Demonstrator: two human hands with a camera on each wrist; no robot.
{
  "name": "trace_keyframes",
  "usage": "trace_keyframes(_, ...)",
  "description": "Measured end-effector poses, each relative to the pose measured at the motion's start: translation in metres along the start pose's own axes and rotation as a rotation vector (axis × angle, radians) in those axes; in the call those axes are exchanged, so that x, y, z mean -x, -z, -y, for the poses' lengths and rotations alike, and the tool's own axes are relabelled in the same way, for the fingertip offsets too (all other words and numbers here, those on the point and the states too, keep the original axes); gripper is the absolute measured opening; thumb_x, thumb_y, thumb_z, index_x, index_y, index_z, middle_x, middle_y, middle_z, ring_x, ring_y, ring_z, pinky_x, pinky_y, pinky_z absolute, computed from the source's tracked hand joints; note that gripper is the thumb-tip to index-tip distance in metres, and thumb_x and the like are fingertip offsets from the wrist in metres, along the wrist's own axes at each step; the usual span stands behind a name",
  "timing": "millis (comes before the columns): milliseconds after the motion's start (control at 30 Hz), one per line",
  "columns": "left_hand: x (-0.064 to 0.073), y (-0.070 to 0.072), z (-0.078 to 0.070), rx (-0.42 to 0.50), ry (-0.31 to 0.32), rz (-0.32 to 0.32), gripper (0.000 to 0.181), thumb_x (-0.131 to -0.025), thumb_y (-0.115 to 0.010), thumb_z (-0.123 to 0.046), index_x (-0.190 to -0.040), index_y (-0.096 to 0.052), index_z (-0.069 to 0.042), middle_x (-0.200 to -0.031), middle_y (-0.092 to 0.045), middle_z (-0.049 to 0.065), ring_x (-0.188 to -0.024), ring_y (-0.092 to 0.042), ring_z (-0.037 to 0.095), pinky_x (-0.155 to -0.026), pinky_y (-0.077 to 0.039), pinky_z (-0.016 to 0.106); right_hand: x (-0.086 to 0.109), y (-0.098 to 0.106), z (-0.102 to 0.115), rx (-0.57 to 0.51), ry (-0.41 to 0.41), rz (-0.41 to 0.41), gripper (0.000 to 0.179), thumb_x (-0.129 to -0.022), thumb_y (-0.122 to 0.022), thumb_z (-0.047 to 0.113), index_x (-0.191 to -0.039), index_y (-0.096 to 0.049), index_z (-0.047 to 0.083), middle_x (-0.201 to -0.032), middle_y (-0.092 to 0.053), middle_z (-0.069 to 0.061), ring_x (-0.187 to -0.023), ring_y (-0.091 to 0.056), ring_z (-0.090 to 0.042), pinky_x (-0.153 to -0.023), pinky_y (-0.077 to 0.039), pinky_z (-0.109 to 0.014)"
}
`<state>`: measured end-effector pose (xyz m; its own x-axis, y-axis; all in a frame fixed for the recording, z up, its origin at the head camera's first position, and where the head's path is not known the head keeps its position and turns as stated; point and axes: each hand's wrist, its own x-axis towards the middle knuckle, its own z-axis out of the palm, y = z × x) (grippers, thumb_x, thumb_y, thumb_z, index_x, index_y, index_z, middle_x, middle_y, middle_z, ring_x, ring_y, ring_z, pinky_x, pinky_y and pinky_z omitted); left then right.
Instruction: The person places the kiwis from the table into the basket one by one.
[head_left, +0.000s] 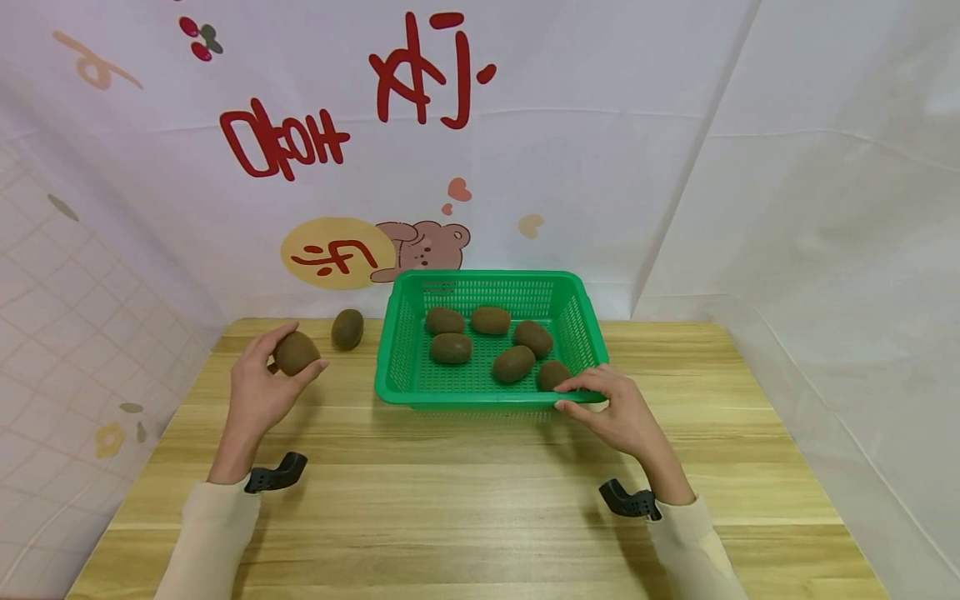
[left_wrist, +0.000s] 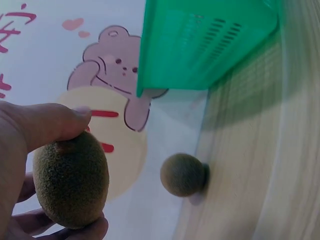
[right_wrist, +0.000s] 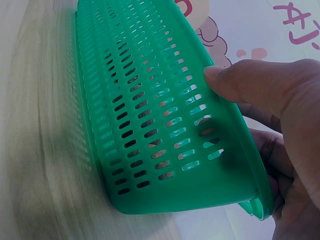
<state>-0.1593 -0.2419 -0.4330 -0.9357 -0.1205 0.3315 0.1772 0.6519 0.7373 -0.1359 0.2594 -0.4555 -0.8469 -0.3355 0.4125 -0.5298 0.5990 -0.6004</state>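
My left hand (head_left: pixel 262 387) holds a brown kiwi (head_left: pixel 297 353) between thumb and fingers, to the left of the basket. In the left wrist view the held kiwi (left_wrist: pixel 72 180) shows its fuzzy skin and stem end. Another kiwi (head_left: pixel 347 329) lies on the table between that hand and the basket. The green plastic basket (head_left: pixel 465 399) has several kiwis inside, one kiwi (head_left: pixel 553 376) close to its front right corner. At that corner my right hand (head_left: pixel 617 412) grips the rim, with the thumb outside; the right wrist view shows the thumb on the slotted wall (right_wrist: pixel 165 125).
The wooden table (head_left: pixel 465 508) ends at a white printed cloth (head_left: pixel 570 167) behind the basket. More cloth hangs along the left and right sides. A black wrist mount (head_left: pixel 277 473) sits on the left wrist, and another mount (head_left: pixel 628 500) on the right.
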Motion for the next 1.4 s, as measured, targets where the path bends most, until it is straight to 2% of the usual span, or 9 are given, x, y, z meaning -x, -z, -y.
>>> trace_keyframes(200,0.000,-0.001,-0.015,0.013,-0.019,-0.006,0.069,-0.086,-0.086,-0.022,-0.147,-0.056,-0.013,-0.143,-0.055,0.020,-0.121,-0.054,0.034,-0.094,-0.053,0.062,0.001,-0.001,0.000,0.002,-0.002,-0.001,0.018,-0.085,-0.085,0.020,-0.102,-0.080,0.022,-0.095,-0.077,0.007,-0.093,-0.063,-0.016,-0.081,-0.053,-0.041)
trace_keyframes(267,0.000,-0.002,-0.021,0.007,-0.021,-0.009,0.069,-0.085,-0.086,-0.024,-0.147,-0.057,-0.015,-0.142,-0.056,0.017,-0.121,-0.054,0.030,-0.093,-0.056,0.052,0.001,-0.001,0.000,0.003,-0.002,-0.001,0.018,-0.085,-0.085,0.020,-0.102,-0.080,0.022,-0.095,-0.076,0.008,-0.093,-0.062,-0.015,-0.081,-0.053,-0.041)
trace_keyframes(333,-0.001,-0.002,-0.025,0.015,-0.027,-0.013,0.068,-0.084,-0.087,-0.024,-0.146,-0.059,-0.017,-0.140,-0.058,0.014,-0.119,-0.055,0.025,-0.092,-0.057,0.033,0.001,-0.001,0.000,0.003,-0.003,-0.001,0.018,-0.085,-0.086,0.020,-0.102,-0.080,0.022,-0.095,-0.076,0.007,-0.093,-0.062,-0.015,-0.081,-0.053,-0.041)
trace_keyframes(433,-0.001,-0.002,-0.032,0.023,-0.048,-0.021,0.067,-0.084,-0.087,-0.023,-0.145,-0.060,-0.019,-0.138,-0.060,0.012,-0.115,-0.054,0.018,-0.085,-0.047,0.009,0.001,-0.001,0.000,-0.002,-0.002,-0.001,0.018,-0.085,-0.086,0.019,-0.102,-0.080,0.021,-0.095,-0.077,0.005,-0.093,-0.063,-0.017,-0.082,-0.053,-0.041)
trace_keyframes(500,-0.001,-0.002,-0.035,0.035,-0.060,-0.024,0.067,-0.083,-0.088,-0.022,-0.144,-0.061,-0.019,-0.137,-0.061,0.012,-0.114,-0.052,0.015,-0.082,-0.041,0.002,0.001,-0.001,0.000,-0.002,-0.001,0.000,0.018,-0.085,-0.085,0.019,-0.102,-0.080,0.021,-0.095,-0.077,0.003,-0.094,-0.063,-0.018,-0.083,-0.052,-0.039)
trace_keyframes(767,0.001,-0.006,-0.050,0.083,-0.069,0.006,0.068,-0.083,-0.088,-0.021,-0.145,-0.059,-0.023,-0.141,-0.058,0.011,-0.116,-0.049,0.011,-0.084,-0.042,0.002,0.001,-0.002,0.000,0.007,0.012,-0.004,0.019,-0.085,-0.086,0.019,-0.102,-0.080,0.023,-0.095,-0.077,0.005,-0.093,-0.062,-0.014,-0.083,-0.052,-0.035)
trace_keyframes(1033,-0.001,-0.015,-0.064,0.156,-0.128,0.039,0.069,-0.083,-0.088,-0.017,-0.145,-0.059,-0.021,-0.142,-0.058,0.010,-0.116,-0.052,0.010,-0.085,-0.045,0.001,0.000,-0.001,0.000,0.009,0.019,-0.006,0.020,-0.084,-0.086,0.019,-0.102,-0.080,0.025,-0.095,-0.076,0.010,-0.094,-0.061,-0.009,-0.084,-0.051,-0.028)
trace_keyframes(1267,-0.004,-0.025,-0.078,0.199,-0.163,0.082,0.068,-0.083,-0.088,-0.018,-0.145,-0.059,-0.021,-0.139,-0.060,0.007,-0.117,-0.056,0.017,-0.086,-0.048,0.004,0.000,-0.001,-0.001,-0.004,0.017,0.003,0.018,-0.086,-0.085,0.019,-0.103,-0.080,0.021,-0.097,-0.077,0.001,-0.095,-0.064,-0.021,-0.083,-0.053,-0.041)
trace_keyframes(1400,-0.006,-0.033,-0.083,0.227,-0.193,0.098,0.067,-0.083,-0.088,-0.018,-0.144,-0.060,-0.021,-0.137,-0.061,0.008,-0.113,-0.059,0.020,-0.085,-0.049,0.005,0.001,-0.001,-0.002,-0.006,0.005,0.004,0.018,-0.086,-0.085,0.020,-0.103,-0.080,0.022,-0.096,-0.077,0.000,-0.094,-0.063,-0.019,-0.082,-0.052,-0.041)
